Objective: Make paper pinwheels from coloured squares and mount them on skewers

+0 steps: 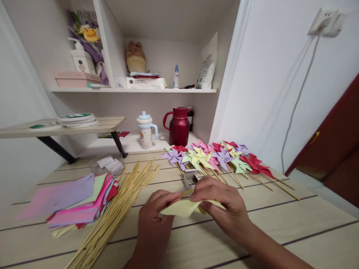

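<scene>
Both my hands hold a pale yellow paper square point(181, 208) just above the wooden table point(280, 220). My left hand point(153, 220) pinches its left part. My right hand point(221, 203) pinches the folded top, where a thin wooden stick point(186, 192) pokes out between the fingers. A small metal stapler point(190, 178) sits right behind my hands. Finished paper pinwheels point(221, 156) on sticks lie in a row at the back right.
A bundle of bamboo sticks point(120, 203) lies to the left, beside a stack of coloured paper squares point(75, 203). Behind stand a spouted cup point(146, 130) and a red jug point(178, 126). A small raised shelf point(70, 127) carries plates at left.
</scene>
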### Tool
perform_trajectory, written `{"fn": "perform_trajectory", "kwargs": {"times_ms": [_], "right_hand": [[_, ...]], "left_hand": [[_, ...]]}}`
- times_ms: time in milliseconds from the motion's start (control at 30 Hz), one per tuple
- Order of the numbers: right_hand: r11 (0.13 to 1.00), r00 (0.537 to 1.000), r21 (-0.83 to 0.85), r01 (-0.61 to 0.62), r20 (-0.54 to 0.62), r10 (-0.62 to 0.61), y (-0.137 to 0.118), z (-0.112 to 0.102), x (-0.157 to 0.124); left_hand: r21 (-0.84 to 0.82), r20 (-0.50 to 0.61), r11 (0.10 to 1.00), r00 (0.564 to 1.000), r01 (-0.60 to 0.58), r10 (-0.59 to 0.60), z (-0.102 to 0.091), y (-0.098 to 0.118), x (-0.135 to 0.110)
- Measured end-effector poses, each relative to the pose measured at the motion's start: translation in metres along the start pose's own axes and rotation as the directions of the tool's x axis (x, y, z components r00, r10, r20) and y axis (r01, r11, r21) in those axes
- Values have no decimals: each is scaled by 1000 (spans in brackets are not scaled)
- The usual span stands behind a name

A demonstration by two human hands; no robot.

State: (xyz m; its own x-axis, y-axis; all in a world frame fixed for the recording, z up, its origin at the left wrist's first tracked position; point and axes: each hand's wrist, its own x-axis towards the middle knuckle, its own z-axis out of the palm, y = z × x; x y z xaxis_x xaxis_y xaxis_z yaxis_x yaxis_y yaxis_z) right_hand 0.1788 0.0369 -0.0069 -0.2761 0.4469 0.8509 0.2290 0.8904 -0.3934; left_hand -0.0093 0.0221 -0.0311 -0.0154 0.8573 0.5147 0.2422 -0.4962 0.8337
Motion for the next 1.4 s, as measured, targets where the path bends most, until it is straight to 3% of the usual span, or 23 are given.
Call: {"fn": "perform_trajectory", "kwargs": {"times_ms": [200,467,667,967,1400], "right_hand": [[1000,1000,-10,1,-13,-1,1,0,-2],[999,1000,-33,-2,-14,2,1,0,-1],[1000,1000,-22,14,-20,-14,3,1,-2],[1000,1000,-6,8,-9,-8,6,1,-4],[1000,1000,-6,0,-26,0,3,2,-3]], "left_hand": [[45,5,999,1000,-9,9,-2,-2,-2],[94,18,989,994,-112,111,-3,-5,-3],[110,-9,962,967,-251,254,-2,-4,-1],[168,-27,914,926,-368,378,-4,-1,0],[250,-8,871,898,-424,439,-5,1,1]]}}
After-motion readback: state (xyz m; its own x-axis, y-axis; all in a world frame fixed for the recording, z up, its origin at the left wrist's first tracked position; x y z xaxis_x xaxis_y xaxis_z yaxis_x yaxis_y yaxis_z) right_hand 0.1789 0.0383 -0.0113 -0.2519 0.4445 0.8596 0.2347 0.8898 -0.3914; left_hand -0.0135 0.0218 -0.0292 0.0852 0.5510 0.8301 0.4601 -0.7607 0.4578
